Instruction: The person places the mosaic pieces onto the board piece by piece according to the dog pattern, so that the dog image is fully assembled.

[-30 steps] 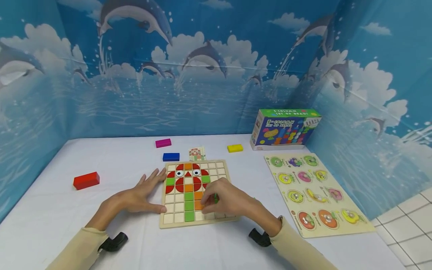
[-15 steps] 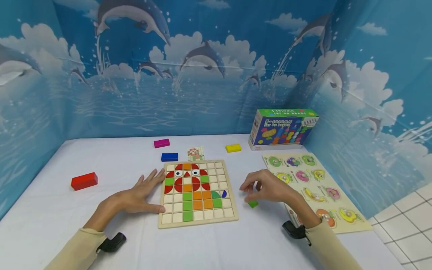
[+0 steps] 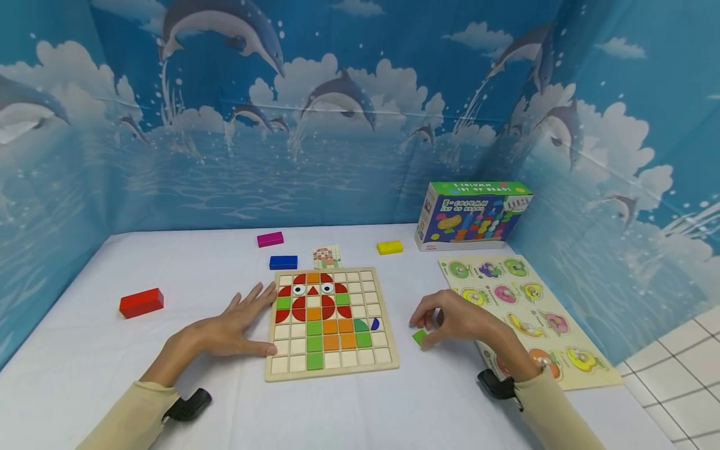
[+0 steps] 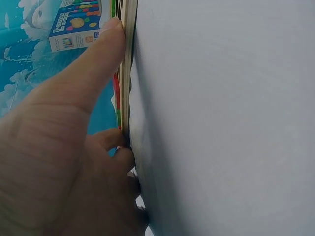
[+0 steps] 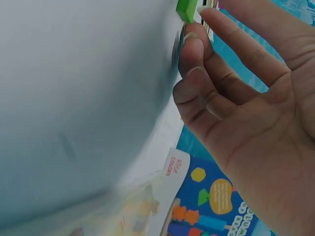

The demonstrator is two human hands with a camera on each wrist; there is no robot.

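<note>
- White cloth-covered surface (image 3: 169, 262): carries everything; blue dolphin-print backdrop (image 3: 349, 125) stands on three sides.
- Flat wooden fruit peg puzzle board (image 3: 562, 340): lies at the right side of the surface, partly under the right forearm.
- Square wooden grid board (image 3: 329, 369): lies centre, in front of the person. Its cells hold red, orange and green tiles plus two eye tiles; many cells are bare wood.
- Colourful cardboard toy box (image 3: 472, 215): stands at the back right, beyond the peg puzzle board.
- Left hand (image 3: 230, 328): lies flat on the surface, fingers straight and spread, gripping nothing. Thumb and fingertips touch the grid board's left edge; the left wrist view shows the thumb pressed along that edge.
- Right hand (image 3: 458, 319): rests on the surface between the grid board and the peg puzzle board, fingers curled, pinching a small green square wooden tile (image 3: 419, 337). The tile sits on the surface just right of the grid board, apart from it; the right wrist view shows fingertips at its green edge (image 5: 186, 10).
- Red rectangular wooden block (image 3: 141, 302): far left, well apart from the left hand.
- Blue block (image 3: 283, 262), magenta block (image 3: 270, 239), yellow block (image 3: 390, 247): behind the grid board.
- Small printed pattern card (image 3: 328, 256): just behind the grid board.
</note>
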